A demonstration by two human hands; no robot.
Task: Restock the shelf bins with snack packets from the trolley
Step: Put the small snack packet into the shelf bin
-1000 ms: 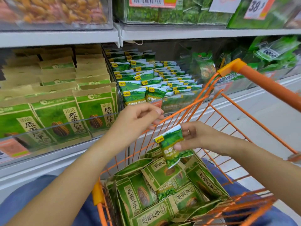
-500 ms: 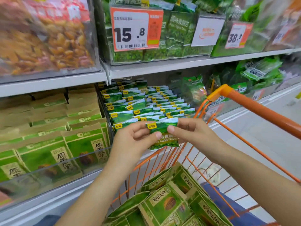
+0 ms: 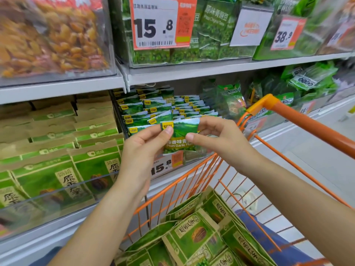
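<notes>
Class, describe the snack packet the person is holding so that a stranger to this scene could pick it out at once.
Find the orange trolley at the shelves. Above its front edge, the left hand and right hand pinch one green pea packet. Unlike the matching packets in the bin behind, it is held up and reads "Peas Garlic".

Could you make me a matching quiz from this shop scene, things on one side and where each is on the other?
Things:
1. garlic pea packet
2. sunflower seed bags
3. 15.8 price tag
4. trolley handle

Places:
A. lying in the trolley
B. on the upper shelf bin
C. pinched by left hand and right hand
D. right of the hands, orange

Pairs: 1-C, 2-A, 3-B, 4-D
</notes>
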